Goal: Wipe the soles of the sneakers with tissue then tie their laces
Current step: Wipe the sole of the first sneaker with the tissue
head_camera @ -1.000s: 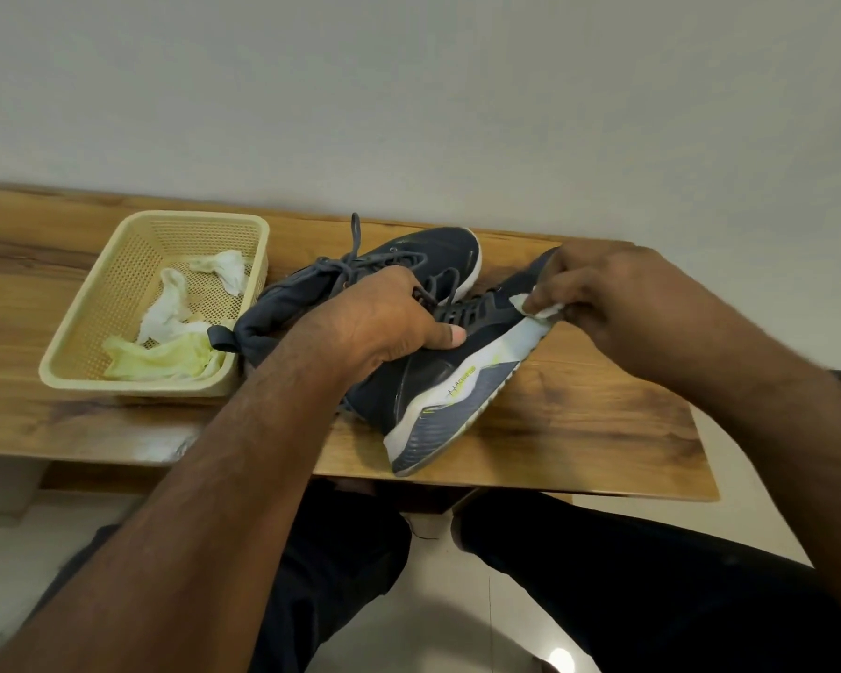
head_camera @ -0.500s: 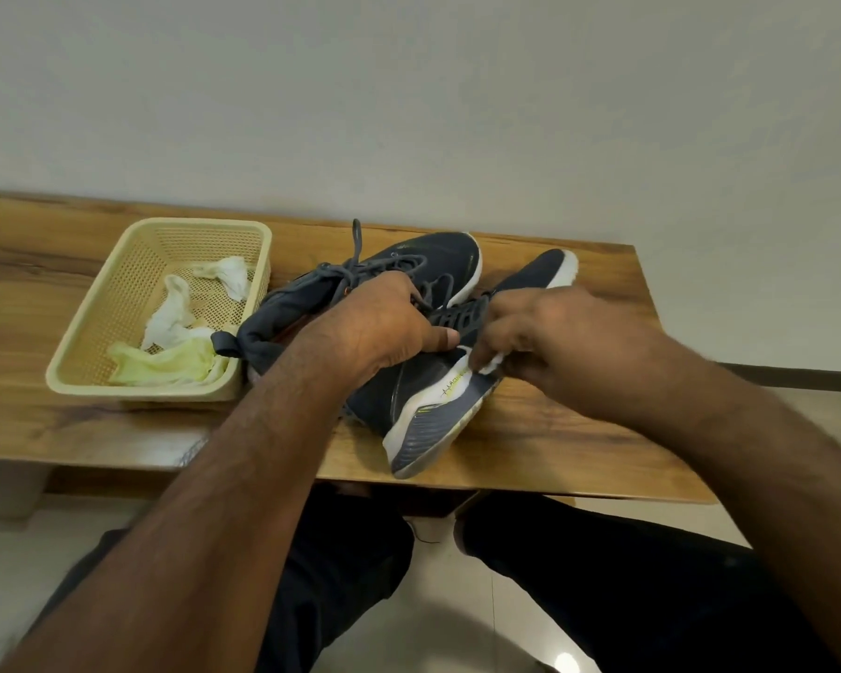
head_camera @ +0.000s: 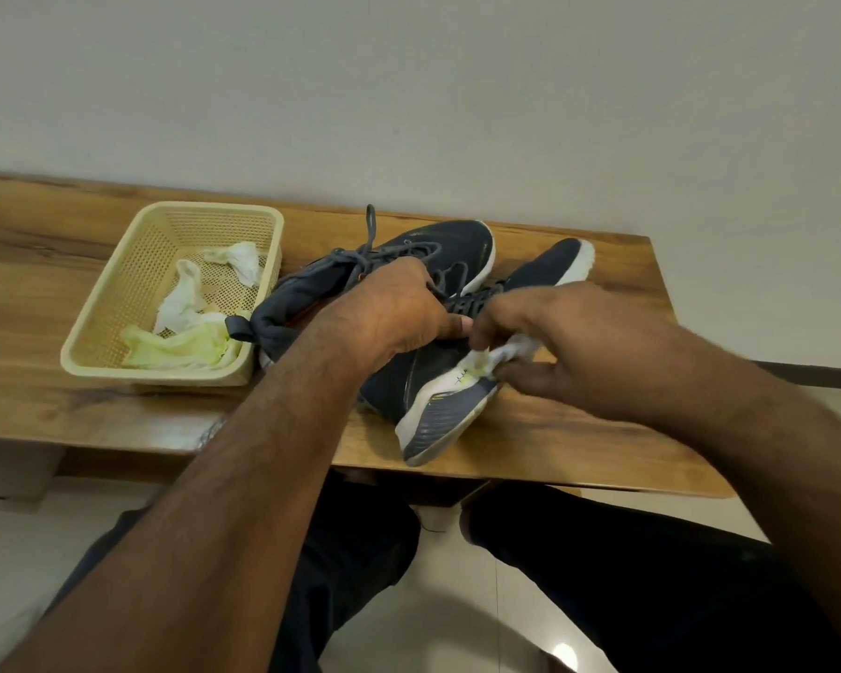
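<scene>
Right hand [head_camera: 588, 352] slid heelward, fingers pinching tissue [head_camera: 498, 357]; left hand [head_camera: 399, 308] grips sneaker [head_camera: 438, 381] on wooden table [head_camera: 578, 439].

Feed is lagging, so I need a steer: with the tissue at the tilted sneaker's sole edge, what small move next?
Probably draw the tissue in the right hand along the white sole edge toward the heel, since the left hand steadies that sneaker on its side.

Left hand [head_camera: 399, 308] with fingers curled in a grip, right hand [head_camera: 574, 347] with fingers pinching, both forearms extended forward
</scene>
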